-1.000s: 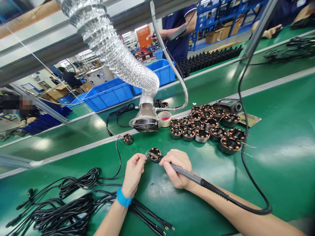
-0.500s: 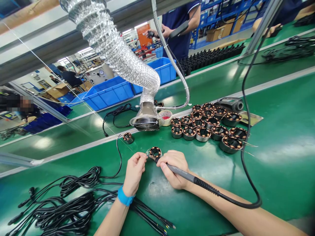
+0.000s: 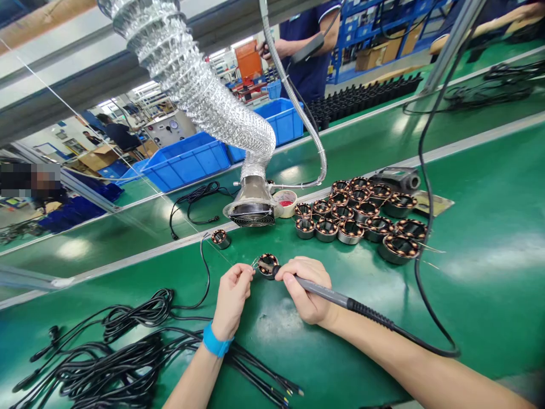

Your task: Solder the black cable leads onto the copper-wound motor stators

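Observation:
In my right hand point(image 3: 307, 288) is a grey soldering iron point(image 3: 323, 292), held like a pen, its cable trailing back over the forearm. Its tip reaches over a copper-wound motor stator point(image 3: 268, 272) standing on the green bench; whether it touches cannot be told. My left hand point(image 3: 235, 292), with a blue wristband, pinches thin wire leads point(image 3: 255, 263) at the stator's left side. A second stator point(image 3: 221, 239) stands farther back on the left. Above both hangs a fume extractor hood point(image 3: 251, 203) on a silver foil duct.
Several more stators point(image 3: 351, 232) are grouped at the right, beside a roll of tape point(image 3: 286, 203) and a dark soldering iron stand point(image 3: 395, 179). Bundled black cables point(image 3: 114, 363) cover the front left. Blue bins point(image 3: 187, 162) and a co-worker point(image 3: 306, 62) are across the bench.
My right hand has shifted slightly right, and the iron's tip now lies over the stator's top instead of at its front left edge. The left hand stays put.

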Motion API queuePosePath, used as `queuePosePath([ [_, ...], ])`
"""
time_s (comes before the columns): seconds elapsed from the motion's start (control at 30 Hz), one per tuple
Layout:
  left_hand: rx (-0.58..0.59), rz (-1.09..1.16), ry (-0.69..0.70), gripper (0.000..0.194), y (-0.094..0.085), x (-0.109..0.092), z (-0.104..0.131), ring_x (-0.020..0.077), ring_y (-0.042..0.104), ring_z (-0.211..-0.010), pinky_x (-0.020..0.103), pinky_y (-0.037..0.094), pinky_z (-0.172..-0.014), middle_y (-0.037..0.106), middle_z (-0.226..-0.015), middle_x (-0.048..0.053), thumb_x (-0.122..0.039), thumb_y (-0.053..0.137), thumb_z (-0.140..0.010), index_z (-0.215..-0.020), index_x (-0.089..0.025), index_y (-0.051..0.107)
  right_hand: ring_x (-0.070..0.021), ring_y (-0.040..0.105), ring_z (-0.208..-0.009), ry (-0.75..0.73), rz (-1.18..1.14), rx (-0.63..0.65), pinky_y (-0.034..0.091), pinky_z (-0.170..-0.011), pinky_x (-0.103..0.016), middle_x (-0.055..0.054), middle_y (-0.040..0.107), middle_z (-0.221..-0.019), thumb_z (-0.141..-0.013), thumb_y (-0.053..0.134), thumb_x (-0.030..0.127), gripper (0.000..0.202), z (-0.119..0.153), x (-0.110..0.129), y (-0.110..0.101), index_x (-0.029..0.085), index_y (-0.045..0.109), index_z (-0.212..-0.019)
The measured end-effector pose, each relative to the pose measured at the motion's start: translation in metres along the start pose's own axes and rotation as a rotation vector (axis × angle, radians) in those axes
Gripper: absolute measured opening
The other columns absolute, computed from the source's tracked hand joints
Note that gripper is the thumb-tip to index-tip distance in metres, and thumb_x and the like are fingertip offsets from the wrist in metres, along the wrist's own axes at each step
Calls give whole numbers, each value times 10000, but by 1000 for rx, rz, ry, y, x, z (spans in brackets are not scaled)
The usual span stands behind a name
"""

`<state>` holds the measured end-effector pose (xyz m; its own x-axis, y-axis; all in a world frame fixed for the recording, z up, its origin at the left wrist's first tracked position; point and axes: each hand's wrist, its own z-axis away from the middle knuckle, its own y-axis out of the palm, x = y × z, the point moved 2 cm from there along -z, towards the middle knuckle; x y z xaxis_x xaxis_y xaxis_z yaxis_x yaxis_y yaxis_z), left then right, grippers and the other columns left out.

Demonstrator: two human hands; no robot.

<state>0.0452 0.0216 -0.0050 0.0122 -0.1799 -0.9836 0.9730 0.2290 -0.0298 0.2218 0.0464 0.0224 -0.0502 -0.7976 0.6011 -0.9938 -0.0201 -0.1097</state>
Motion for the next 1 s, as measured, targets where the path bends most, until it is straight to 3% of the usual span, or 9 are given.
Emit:
queuePosePath([
  [0.33, 9, 49, -23, 390, 1, -1, 0, 27, 213, -475, 162, 166, -426, 358, -597, -78, -503, 721, -788, -799, -138, 585, -140, 570, -626, -129, 174, 96, 431, -616, -296, -29, 680, -799, -879, 518, 91, 162, 1, -7, 6, 179, 613, -975],
  [0.5, 29, 111, -25, 384, 2, 0, -1, 21, 228, -466, 164, 186, -416, 403, -634, -66, -495, 736, -780, -797, -143, 582, -237, 602, -950, -156, 381, 278, 515, -854, -417, -113, 635, -1048, -870, 578, 180, 382, 6, -25, 19, 182, 563, -1251],
  [0.6, 49, 112, -36, 385, 1, -2, -2, 20, 231, -446, 172, 182, -402, 397, -632, -70, -504, 725, -788, -810, -146, 586, -249, 575, -1098, -141, 383, 396, 506, -948, -436, -136, 580, -1205, -893, 550, 134, 493, 10, -38, 25, 194, 469, -1376],
  [0.77, 39, 55, -16, 384, -18, -9, -4, 30, 171, -461, 182, 106, -415, 267, -566, -96, -496, 732, -786, -769, -135, 603, -201, 587, -1024, -40, 311, 553, 538, -865, -350, -115, 531, -1221, -905, 504, 74, 502, 10, -45, 28, 234, 449, -1378],
  [1.0, 60, -152, 24, 382, -41, -15, -11, 40, 214, -472, 198, 142, -438, 333, -549, -77, -499, 707, -809, -756, -130, 622, -155, 593, -892, 26, 218, 585, 533, -798, -299, -95, 503, -1183, -883, 573, 106, 471, 8, -47, 27, 230, 467, -1325],
])
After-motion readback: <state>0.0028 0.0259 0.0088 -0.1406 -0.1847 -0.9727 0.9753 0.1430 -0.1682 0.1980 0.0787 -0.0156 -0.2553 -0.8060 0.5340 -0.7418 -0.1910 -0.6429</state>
